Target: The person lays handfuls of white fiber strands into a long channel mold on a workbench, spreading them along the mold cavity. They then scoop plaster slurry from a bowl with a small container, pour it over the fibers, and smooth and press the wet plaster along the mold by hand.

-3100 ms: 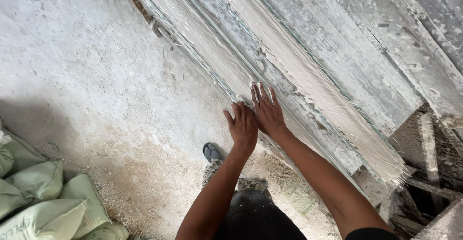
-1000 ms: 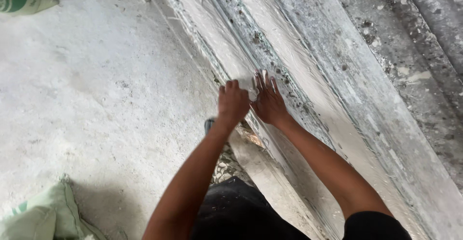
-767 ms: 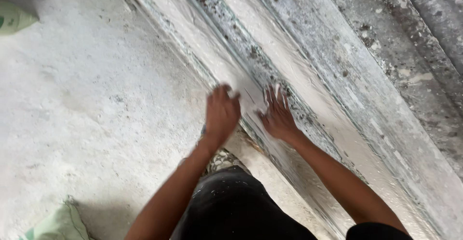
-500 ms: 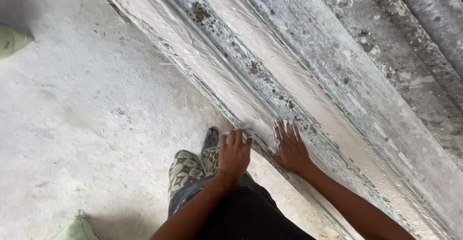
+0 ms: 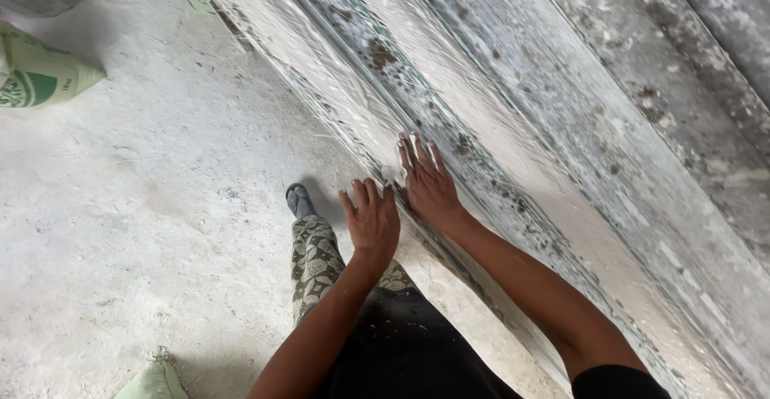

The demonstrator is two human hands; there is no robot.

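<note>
Both hands lie open and flat on the long ribbed plastic-wrapped panel [image 5: 481, 126], whose long axis runs diagonally from upper left to lower right: the right hand [image 5: 429, 186] further onto it, the left hand [image 5: 373, 222] at its near edge.

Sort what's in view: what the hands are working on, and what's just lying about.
In hand:
left hand and right hand, both flat on the long plastic-wrapped board.

Lying about:
green sack on the floor; another sack at the bottom edge.
</note>
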